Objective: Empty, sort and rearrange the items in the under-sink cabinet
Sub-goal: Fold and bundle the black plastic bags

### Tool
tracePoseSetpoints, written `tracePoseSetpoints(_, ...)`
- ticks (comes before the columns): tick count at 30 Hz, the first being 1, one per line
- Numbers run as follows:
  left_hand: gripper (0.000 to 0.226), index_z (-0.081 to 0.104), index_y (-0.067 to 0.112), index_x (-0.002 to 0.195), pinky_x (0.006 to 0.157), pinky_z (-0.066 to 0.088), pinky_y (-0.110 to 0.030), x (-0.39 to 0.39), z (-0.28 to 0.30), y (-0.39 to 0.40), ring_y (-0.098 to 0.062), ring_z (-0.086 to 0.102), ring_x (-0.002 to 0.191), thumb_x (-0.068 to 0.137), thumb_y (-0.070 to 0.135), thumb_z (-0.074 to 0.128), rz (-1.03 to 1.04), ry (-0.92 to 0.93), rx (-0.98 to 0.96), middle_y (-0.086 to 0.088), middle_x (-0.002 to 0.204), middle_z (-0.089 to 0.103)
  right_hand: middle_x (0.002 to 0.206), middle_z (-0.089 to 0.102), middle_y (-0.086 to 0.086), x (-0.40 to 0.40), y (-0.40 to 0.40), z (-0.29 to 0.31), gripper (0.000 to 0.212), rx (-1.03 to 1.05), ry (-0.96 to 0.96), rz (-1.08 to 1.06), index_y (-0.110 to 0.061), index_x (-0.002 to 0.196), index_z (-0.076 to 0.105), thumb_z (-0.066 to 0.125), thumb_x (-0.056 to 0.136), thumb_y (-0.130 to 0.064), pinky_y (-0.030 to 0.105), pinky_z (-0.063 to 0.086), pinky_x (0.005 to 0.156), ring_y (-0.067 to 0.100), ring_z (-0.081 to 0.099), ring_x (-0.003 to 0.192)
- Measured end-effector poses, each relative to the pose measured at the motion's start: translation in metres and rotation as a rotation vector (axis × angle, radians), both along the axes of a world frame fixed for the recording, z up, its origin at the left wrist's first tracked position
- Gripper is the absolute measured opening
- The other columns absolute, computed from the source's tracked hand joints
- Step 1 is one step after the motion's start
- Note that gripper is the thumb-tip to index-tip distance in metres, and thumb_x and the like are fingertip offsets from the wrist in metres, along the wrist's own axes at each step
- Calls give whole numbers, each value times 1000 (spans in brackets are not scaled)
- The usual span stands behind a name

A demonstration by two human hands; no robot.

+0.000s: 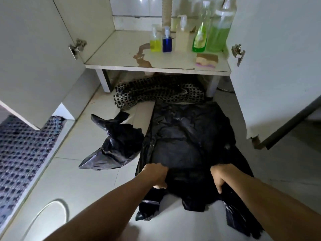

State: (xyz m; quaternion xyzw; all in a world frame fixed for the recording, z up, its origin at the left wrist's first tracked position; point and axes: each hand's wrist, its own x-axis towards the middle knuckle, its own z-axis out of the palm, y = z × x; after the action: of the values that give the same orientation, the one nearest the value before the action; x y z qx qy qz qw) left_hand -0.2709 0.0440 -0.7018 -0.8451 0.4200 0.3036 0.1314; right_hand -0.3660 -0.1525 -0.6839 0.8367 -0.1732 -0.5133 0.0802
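Note:
A large black plastic bag (187, 145) lies spread flat on the tiled floor in front of the open under-sink cabinet. My left hand (157, 174) grips its near edge on the left, and my right hand (219, 178) grips the same edge on the right, fingers curled into the plastic. A second, crumpled black bag (115, 146) lies on the floor to the left. On the cabinet floor (121, 54) stand a yellow bottle (155, 41), a blue bottle (167, 42), a pale pump bottle (182, 35), two green bottles (201, 35) and a sponge (206, 60).
A checked cloth (161, 93) lies bunched under the cabinet's front edge. Both cabinet doors stand open, left (34, 54) and right (278, 66). A patterned mat (22, 153) lies at the far left. A drain hose (167, 13) hangs at the cabinet's back.

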Motion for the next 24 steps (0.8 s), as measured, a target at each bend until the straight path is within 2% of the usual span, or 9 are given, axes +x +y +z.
tracePoseSetpoints(3, 60, 50, 13, 125, 67, 58, -38, -4, -5, 14, -36, 68, 94, 79, 47, 68, 219, 300, 47, -19, 115, 63, 129, 60, 10, -3, 10, -5, 53, 8, 102, 58, -9, 126, 58, 76, 79, -26, 33, 50, 83, 30, 62, 113)
tracePoseSetpoints(6, 58, 49, 16, 127, 58, 59, -41, 9, 2, 23, -31, 67, 83, 82, 50, 65, 359, 489, 37, -20, 116, 59, 134, 54, 15, 13, 20, 7, 49, 12, -13, 55, -6, 123, 58, 74, 78, -14, 37, 53, 85, 32, 62, 110)
tracePoseSetpoints(10, 59, 45, 18, 137, 68, 60, -42, 63, 52, 26, -27, 66, 86, 87, 47, 61, 266, 255, -80, -12, 127, 54, 104, 58, 10, 59, 42, 48, 22, 137, -384, 40, -4, 102, 60, 56, 81, -2, 30, 49, 66, 26, 61, 78)
tracePoseSetpoints(14, 51, 50, 13, 134, 80, 52, -33, 124, 128, 43, -27, 59, 99, 91, 39, 58, 96, -72, -89, -11, 129, 55, 122, 60, 16, 108, 80, 76, 38, 336, -589, -32, -2, 120, 57, 56, 86, -19, 43, 52, 88, 32, 64, 105)
tracePoseSetpoints(15, 49, 51, 12, 132, 77, 47, -27, 135, 145, 50, -26, 58, 102, 91, 38, 57, 78, -138, -75, -11, 128, 57, 118, 62, 17, 118, 92, 81, 38, 395, -628, -37, -1, 118, 59, 55, 88, -23, 41, 53, 86, 33, 65, 102)
tracePoseSetpoints(17, 43, 57, 9, 125, 55, 42, -19, 152, 169, 69, -19, 60, 79, 92, 36, 57, 110, -219, -71, -12, 115, 64, 90, 66, 14, 134, 114, 86, 32, 483, -723, -24, 3, 90, 62, 54, 88, -28, 32, 50, 66, 29, 64, 77)
tracePoseSetpoints(19, 39, 60, 5, 118, 43, 47, -20, 169, 174, 92, -15, 58, 61, 91, 33, 58, 257, -186, -100, -14, 99, 66, 57, 48, 7, 146, 137, 85, 39, 544, -841, -42, -5, 60, 43, 52, 89, -29, 27, 35, 50, 23, 46, 53)
tracePoseSetpoints(21, 36, 61, 1, 113, 50, 58, -35, 182, 168, 115, -21, 68, 75, 91, 29, 59, 451, -49, -92, -16, 95, 66, 49, 31, 2, 154, 159, 76, 46, 622, -923, -101, -12, 54, 27, 50, 90, -28, 28, 26, 45, 20, 32, 46)
tracePoseSetpoints(24, 46, 51, 0, 127, 60, 58, -47, 189, 141, 136, -32, 64, 104, 94, 32, 55, 670, 109, 32, -22, 121, 60, 50, 32, 0, 161, 189, 53, 49, 672, -1025, -266, -13, 55, 27, 49, 90, -39, 32, 29, 48, 22, 38, 51)
